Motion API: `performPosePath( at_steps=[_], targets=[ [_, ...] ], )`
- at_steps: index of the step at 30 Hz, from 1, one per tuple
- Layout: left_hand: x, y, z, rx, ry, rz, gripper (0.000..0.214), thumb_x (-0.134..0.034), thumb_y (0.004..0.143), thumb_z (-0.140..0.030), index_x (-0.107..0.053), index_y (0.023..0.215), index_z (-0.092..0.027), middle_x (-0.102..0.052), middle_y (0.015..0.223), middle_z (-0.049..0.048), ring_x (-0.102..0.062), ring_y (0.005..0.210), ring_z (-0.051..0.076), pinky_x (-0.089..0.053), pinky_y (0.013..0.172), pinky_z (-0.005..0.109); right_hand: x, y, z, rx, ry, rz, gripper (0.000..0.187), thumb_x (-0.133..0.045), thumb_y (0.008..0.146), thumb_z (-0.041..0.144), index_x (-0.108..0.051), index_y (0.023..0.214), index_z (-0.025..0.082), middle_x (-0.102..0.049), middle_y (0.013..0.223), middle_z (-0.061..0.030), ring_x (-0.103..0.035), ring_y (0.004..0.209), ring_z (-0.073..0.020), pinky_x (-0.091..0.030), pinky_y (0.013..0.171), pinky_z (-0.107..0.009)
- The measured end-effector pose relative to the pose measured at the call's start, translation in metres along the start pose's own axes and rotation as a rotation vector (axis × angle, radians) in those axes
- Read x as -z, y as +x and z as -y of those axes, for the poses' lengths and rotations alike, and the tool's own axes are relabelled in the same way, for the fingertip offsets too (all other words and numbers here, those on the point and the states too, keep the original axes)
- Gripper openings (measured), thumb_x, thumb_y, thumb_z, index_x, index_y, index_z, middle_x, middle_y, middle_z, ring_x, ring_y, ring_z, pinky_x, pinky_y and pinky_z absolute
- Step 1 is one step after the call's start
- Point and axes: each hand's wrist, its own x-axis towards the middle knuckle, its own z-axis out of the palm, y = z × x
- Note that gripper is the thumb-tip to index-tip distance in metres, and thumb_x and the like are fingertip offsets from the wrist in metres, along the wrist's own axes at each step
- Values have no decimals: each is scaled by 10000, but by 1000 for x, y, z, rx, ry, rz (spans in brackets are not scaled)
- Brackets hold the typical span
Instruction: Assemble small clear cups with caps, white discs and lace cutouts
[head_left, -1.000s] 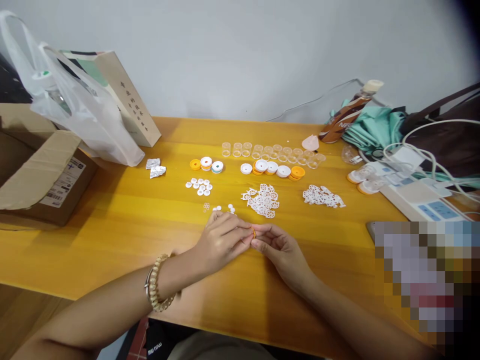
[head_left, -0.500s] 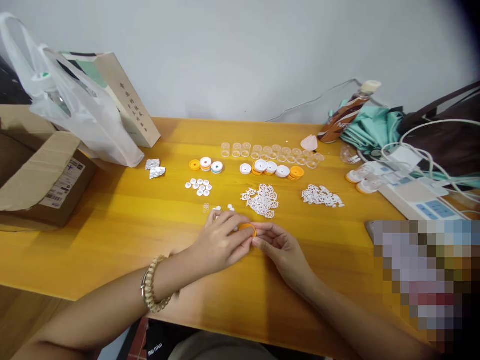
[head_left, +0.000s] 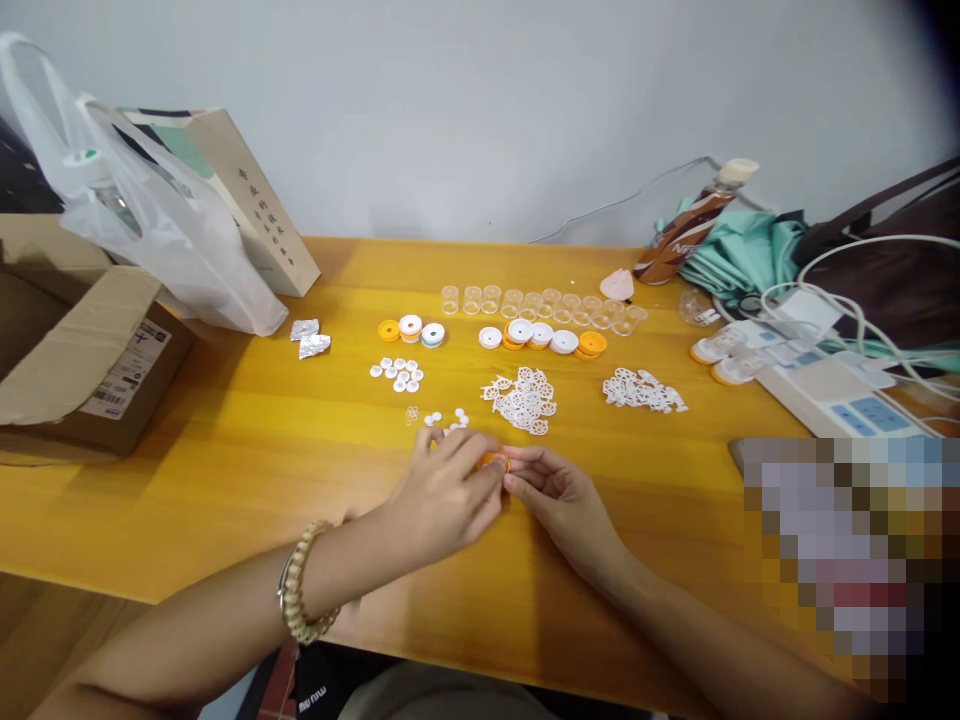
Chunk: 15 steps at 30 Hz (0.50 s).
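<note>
Between both hands, just above the table, is a round orange plastic cap [head_left: 507,464], partly hidden by fingers. My left hand [head_left: 448,492] has its fingers curled over the cap's left side and top. Thumb and fingertips of my right hand [head_left: 561,498] pinch its right edge. Small white discs [head_left: 459,414] lie just beyond my left hand, with tiny clear rings [head_left: 412,413] beside them. A pile of white openwork wheel-shaped pieces [head_left: 525,402] sits beyond my hands.
Farther back are clear cups [head_left: 551,303], white and orange caps [head_left: 564,342], and larger white discs [head_left: 401,372]. White pieces [head_left: 643,391] and a power strip [head_left: 847,400] lie right, near a bottle [head_left: 694,225]. A cardboard box [head_left: 142,390] and plastic bag [head_left: 202,265] stand left.
The fingers of my left hand have shifted slightly on the orange cap, and more small white discs show behind that hand. My right hand keeps its pinch on the cap.
</note>
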Motion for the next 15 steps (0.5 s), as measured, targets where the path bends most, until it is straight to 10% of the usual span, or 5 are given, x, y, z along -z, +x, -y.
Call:
performPosePath(
  at_steps=[15],
  targets=[
    [-13,0,12,178,-384,-89,172,-544,828,-215,-648,965,-224,-632,903,34,-534,826,166,-382,770,341,-1,-1,5,-28,-11,20,230,-717,663,258,-630,871,211,-693,887,-18,-645,838,-151,-487,852,-319]
  ],
)
